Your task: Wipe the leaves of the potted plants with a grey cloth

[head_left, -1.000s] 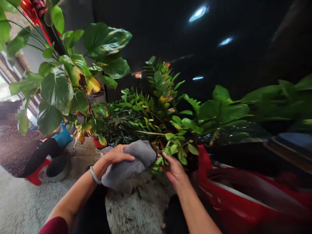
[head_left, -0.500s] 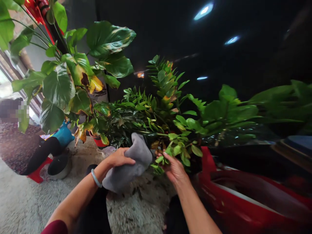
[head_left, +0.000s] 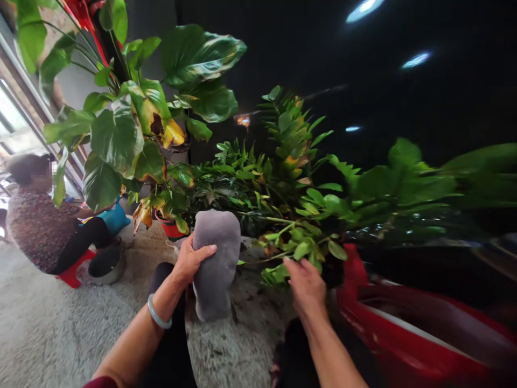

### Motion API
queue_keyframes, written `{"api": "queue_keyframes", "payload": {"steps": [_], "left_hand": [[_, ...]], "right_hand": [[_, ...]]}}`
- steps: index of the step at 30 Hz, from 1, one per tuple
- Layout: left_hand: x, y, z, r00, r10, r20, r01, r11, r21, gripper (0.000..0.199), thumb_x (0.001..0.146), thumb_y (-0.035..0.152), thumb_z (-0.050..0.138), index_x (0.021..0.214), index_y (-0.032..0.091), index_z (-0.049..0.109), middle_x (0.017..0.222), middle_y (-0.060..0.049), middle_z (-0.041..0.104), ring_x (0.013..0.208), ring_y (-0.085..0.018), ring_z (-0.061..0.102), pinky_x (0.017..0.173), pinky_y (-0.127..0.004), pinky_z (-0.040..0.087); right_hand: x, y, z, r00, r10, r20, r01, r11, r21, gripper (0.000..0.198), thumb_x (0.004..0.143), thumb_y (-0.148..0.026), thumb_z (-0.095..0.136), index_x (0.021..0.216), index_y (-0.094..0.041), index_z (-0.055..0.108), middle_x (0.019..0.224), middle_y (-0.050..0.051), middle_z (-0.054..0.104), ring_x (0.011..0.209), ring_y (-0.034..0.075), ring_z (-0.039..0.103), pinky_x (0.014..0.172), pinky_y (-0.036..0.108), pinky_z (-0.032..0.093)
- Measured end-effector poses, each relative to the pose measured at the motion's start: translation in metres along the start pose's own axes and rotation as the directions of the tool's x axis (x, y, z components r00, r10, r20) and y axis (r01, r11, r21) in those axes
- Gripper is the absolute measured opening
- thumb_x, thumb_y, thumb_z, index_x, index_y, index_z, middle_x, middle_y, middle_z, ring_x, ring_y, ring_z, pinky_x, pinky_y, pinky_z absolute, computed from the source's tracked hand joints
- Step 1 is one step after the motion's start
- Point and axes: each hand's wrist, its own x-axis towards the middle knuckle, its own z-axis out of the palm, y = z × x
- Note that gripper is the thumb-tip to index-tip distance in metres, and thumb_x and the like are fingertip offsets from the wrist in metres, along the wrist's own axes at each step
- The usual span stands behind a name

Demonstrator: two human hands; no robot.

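Note:
My left hand [head_left: 190,261] grips a grey cloth [head_left: 217,258], thumb on its front, so that it hangs upright and spread over the floor. A pale bangle [head_left: 159,312] circles that wrist. Low among the greenery, my right hand [head_left: 306,283] has its fingers curled at a leafy stem [head_left: 301,237] with small yellow-green leaves. The fingertips are closed at the leaves, partly hidden by them. The stem leans out toward me from a dense potted plant [head_left: 286,134] with upright fronds.
To the left grows a large-leaved plant [head_left: 117,134] with some browned leaves, above a red pot [head_left: 169,229]. A red bag [head_left: 404,323] stands open at lower right. Further left, a person [head_left: 44,215] sits on a red stool [head_left: 75,268] beside a dark basin [head_left: 105,265].
The cloth has gone from crumpled and slanting to hanging upright in my left hand. My right hand has turned back-up, its fingers more curled at the leaves. The view has shifted slightly left.

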Motion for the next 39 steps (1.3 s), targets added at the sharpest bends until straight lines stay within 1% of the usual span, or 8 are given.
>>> {"api": "queue_keyframes", "payload": {"steps": [4, 8, 16, 21, 25, 30, 35, 39], "left_hand": [[-0.02, -0.014, 0.016, 0.996, 0.028, -0.084, -0.035, 0.995, -0.092, 0.055, 0.056, 0.037, 0.085, 0.104, 0.017, 0.066, 0.084, -0.004, 0.07, 0.072, -0.019, 0.063, 0.072, -0.032, 0.053], [-0.04, -0.029, 0.034, 0.997, -0.027, -0.071, 0.012, 0.979, -0.203, 0.051, 0.058, 0.039, 0.085, 0.099, 0.016, 0.068, 0.087, -0.006, 0.071, 0.077, -0.019, 0.064, 0.076, -0.03, 0.053], [-0.058, -0.039, 0.045, 0.984, -0.173, -0.031, 0.145, 0.899, -0.413, 0.054, 0.049, 0.038, 0.087, 0.096, 0.018, 0.069, 0.089, -0.007, 0.071, 0.081, -0.022, 0.065, 0.079, -0.032, 0.052], [-0.059, -0.051, 0.045, 0.994, -0.106, 0.011, 0.105, 0.95, -0.295, 0.05, 0.059, 0.044, 0.082, 0.1, 0.018, 0.068, 0.09, -0.006, 0.069, 0.084, -0.022, 0.063, 0.082, -0.033, 0.05], [-0.059, -0.058, 0.039, 0.998, -0.041, -0.052, 0.035, 0.992, -0.12, 0.04, 0.063, 0.044, 0.078, 0.093, 0.019, 0.068, 0.09, -0.005, 0.066, 0.089, -0.024, 0.06, 0.084, -0.034, 0.049], [-0.064, -0.063, 0.036, 0.99, -0.055, -0.127, 0.04, 0.992, -0.117, 0.039, 0.064, 0.044, 0.076, 0.093, 0.02, 0.067, 0.091, -0.006, 0.064, 0.094, -0.025, 0.058, 0.086, -0.034, 0.048], [-0.063, -0.068, 0.035, 0.991, -0.124, 0.055, 0.135, 0.944, -0.302, 0.042, 0.057, 0.043, 0.077, 0.09, 0.018, 0.07, 0.083, -0.004, 0.066, 0.082, -0.022, 0.06, 0.081, -0.033, 0.048], [-0.037, -0.072, 0.008, 0.993, 0.005, 0.117, 0.008, 0.994, -0.109, 0.036, 0.056, 0.034, 0.08, 0.087, 0.017, 0.074, 0.1, -0.007, 0.068, 0.097, -0.025, 0.06, 0.086, -0.032, 0.046]], "right_hand": [[-0.082, -0.012, 0.006, 0.902, -0.32, 0.288, 0.359, 0.929, -0.091, 0.055, 0.073, -0.045, 0.072, 0.124, -0.025, 0.064, 0.125, 0.007, 0.066, 0.117, 0.025, 0.059, 0.098, 0.036, 0.047], [-0.135, -0.006, 0.017, 0.768, -0.365, 0.526, 0.519, 0.836, -0.177, 0.068, 0.078, -0.049, 0.067, 0.139, -0.024, 0.052, 0.146, 0.011, 0.051, 0.136, 0.029, 0.044, 0.114, 0.048, 0.032], [-0.129, -0.006, 0.002, 0.822, -0.212, 0.529, 0.344, 0.925, -0.163, 0.089, 0.071, -0.053, 0.073, 0.149, -0.028, 0.037, 0.153, 0.009, 0.044, 0.134, 0.029, 0.049, 0.112, 0.043, 0.037], [-0.134, -0.004, 0.0, 0.897, -0.062, 0.438, 0.103, 0.992, -0.07, 0.096, 0.063, -0.051, 0.08, 0.146, -0.027, 0.039, 0.138, 0.01, 0.06, 0.12, 0.03, 0.061, 0.1, 0.04, 0.049], [-0.145, -0.004, 0.003, 0.874, 0.078, 0.479, -0.124, 0.99, 0.065, 0.076, 0.064, -0.049, 0.08, 0.132, -0.026, 0.054, 0.11, 0.007, 0.074, 0.1, 0.028, 0.07, 0.085, 0.037, 0.056], [-0.156, -0.009, 0.007, 0.902, 0.042, 0.429, -0.101, 0.988, 0.116, 0.064, 0.064, -0.044, 0.08, 0.123, -0.031, 0.059, 0.098, 0.002, 0.075, 0.086, 0.025, 0.071, 0.075, 0.034, 0.058], [-0.145, -0.012, 0.002, 0.902, 0.068, 0.426, -0.096, 0.995, 0.042, 0.05, 0.053, -0.034, 0.086, 0.1, -0.027, 0.069, 0.083, -0.001, 0.075, 0.071, 0.02, 0.069, 0.068, 0.029, 0.056], [-0.124, -0.004, -0.008, 0.935, 0.11, 0.336, -0.109, 0.994, -0.021, 0.05, 0.046, -0.031, 0.088, 0.093, -0.025, 0.072, 0.078, -0.002, 0.076, 0.068, 0.021, 0.069, 0.064, 0.028, 0.055]]}}
